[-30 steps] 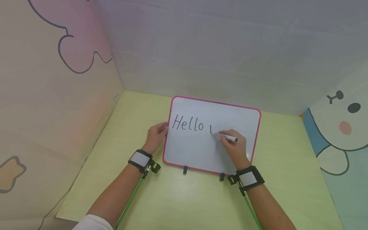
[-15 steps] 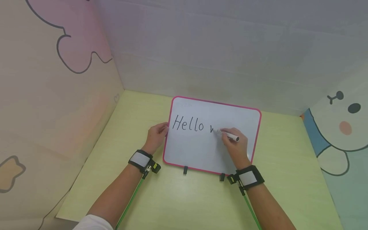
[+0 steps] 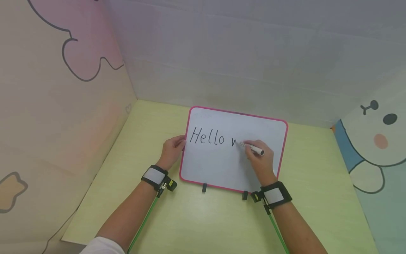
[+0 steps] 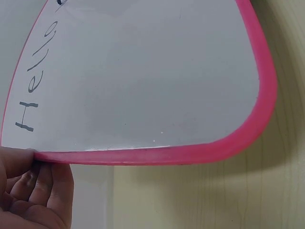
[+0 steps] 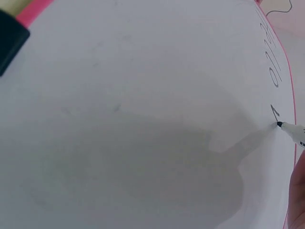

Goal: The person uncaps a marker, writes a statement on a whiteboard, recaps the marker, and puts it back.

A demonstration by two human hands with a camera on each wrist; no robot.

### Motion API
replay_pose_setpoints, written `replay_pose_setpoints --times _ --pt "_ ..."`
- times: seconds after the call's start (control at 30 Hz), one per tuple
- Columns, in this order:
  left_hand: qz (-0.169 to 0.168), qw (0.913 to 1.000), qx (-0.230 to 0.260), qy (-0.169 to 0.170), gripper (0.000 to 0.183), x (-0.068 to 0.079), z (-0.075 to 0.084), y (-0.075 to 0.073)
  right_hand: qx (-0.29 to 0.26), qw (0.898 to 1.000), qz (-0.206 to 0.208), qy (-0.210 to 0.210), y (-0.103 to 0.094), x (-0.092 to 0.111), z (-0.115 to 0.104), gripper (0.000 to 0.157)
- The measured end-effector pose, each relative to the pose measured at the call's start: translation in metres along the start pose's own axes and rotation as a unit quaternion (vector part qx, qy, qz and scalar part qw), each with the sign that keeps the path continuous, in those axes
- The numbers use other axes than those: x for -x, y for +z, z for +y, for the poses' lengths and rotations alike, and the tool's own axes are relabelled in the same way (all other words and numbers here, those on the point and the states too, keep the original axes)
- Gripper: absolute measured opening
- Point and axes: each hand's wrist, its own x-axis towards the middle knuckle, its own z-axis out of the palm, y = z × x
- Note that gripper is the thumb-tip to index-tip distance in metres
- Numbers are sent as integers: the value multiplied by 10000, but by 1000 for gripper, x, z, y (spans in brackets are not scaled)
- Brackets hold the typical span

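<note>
A whiteboard [image 3: 209,165] with a pink frame carries the handwritten word "Hello" and, after a gap, the short slanting strokes of another letter. My left hand [image 3: 171,150] grips the board's left edge; in the left wrist view the thumb [image 4: 16,161] lies on the face side and the curled fingers [image 4: 50,188] are behind the frame. With my right hand [image 3: 260,158] I pinch a white marker [image 3: 254,149]. Its black tip touches the board at the end of the new strokes in the right wrist view, where only a bit of the hand shows.
The board stands on a pale yellow-green table [image 3: 196,225], its far edge near the grey back wall [image 3: 222,63]. Two small black clips [image 3: 204,187] sit at its lower edge. Painted walls rise left and right. Green cords [image 3: 144,222] run from both wrist straps.
A single upright stroke after "Hello" has gained further slanting strokes to its right. The right hand and marker shifted slightly right and up. My left hand has stayed on the board's edge.
</note>
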Motion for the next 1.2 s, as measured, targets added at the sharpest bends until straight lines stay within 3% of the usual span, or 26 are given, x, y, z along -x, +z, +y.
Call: replay_pose_setpoints --times 0.33,0.6,1.2 --pt "12 10000 -81 -24 34 0 2 -1 124 9999 -14 91 0 1 -1 9" --pt "39 9999 -121 -59 34 0 1 -1 238 9997 10 96 8 3 40 9" --pt "-8 9998 -156 -111 35 0 3 -1 171 9996 180 159 5 3 41 10"
